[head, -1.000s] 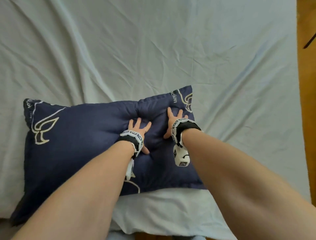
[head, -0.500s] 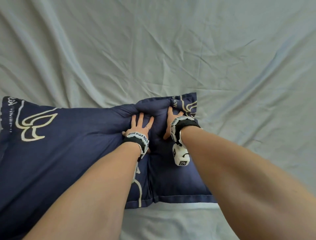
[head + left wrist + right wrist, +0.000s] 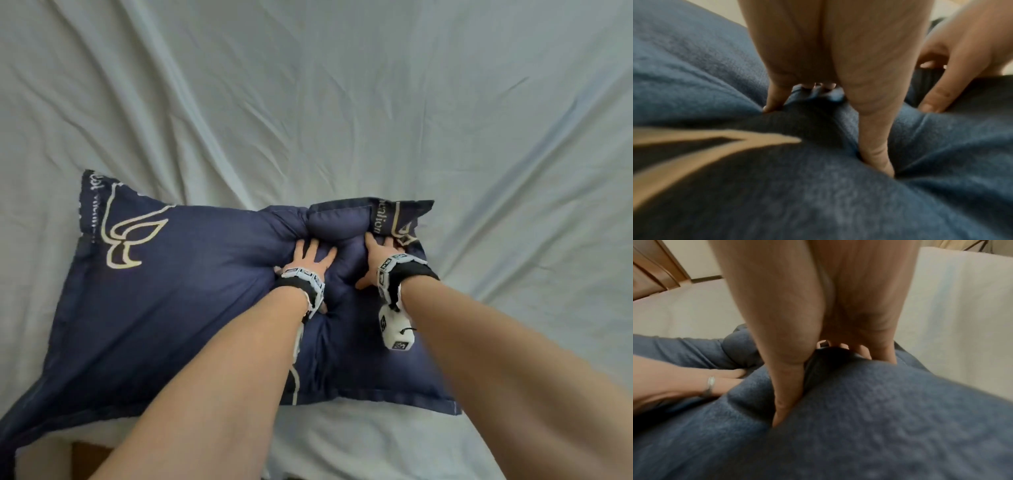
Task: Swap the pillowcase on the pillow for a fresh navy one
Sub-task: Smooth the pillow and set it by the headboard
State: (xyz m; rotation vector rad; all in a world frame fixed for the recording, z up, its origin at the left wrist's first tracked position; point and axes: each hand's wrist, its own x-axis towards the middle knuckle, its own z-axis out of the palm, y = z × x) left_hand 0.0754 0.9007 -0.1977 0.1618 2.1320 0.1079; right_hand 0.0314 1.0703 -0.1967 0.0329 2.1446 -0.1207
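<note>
The pillow in its navy pillowcase (image 3: pixel 191 291), printed with cream outlines, lies across the pale bed sheet (image 3: pixel 308 102). Both hands lie on its far right part, fingers straight and spread. My left hand (image 3: pixel 310 255) presses into a hollow just below a bulging fold at the far edge. My right hand (image 3: pixel 378 255) presses beside the far right corner, where the flange is folded up. In the left wrist view the left fingertips (image 3: pixel 774 104) sink into the fabric, with the right hand (image 3: pixel 953 65) alongside. The right wrist view shows the right hand (image 3: pixel 838 353) dug in likewise.
The wrinkled sheet spreads wide beyond and to the right of the pillow. The bed's near edge runs under my forearms, with brown floor (image 3: pixel 89 455) below it at the lower left. Wooden furniture (image 3: pixel 653 272) stands past the bed's far side.
Both hands have pushed further toward the pillow's far right corner. The far edge has bunched into a thick fold and the corner flange has folded up.
</note>
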